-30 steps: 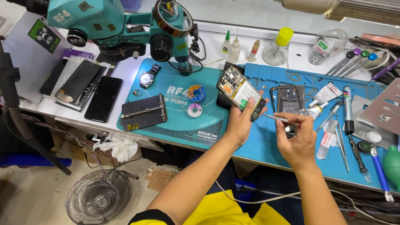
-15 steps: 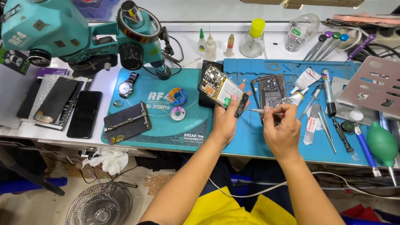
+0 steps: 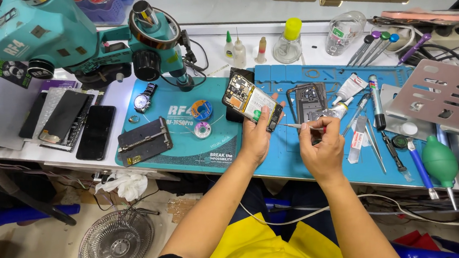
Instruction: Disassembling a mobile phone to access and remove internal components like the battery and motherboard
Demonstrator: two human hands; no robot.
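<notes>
Teal mat under me at frame centre — my left hand grips the opened phone (back cover already off), right hand pinches tweezers at its edge; innards not yet removed.

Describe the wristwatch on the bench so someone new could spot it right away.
Start at the teal microscope at the bench's far left. Just in front of its base, on the teal mat's far left corner, lies the wristwatch. It alone has a round pale dial and metal band; the nearby solder reels are smaller coils.
</notes>
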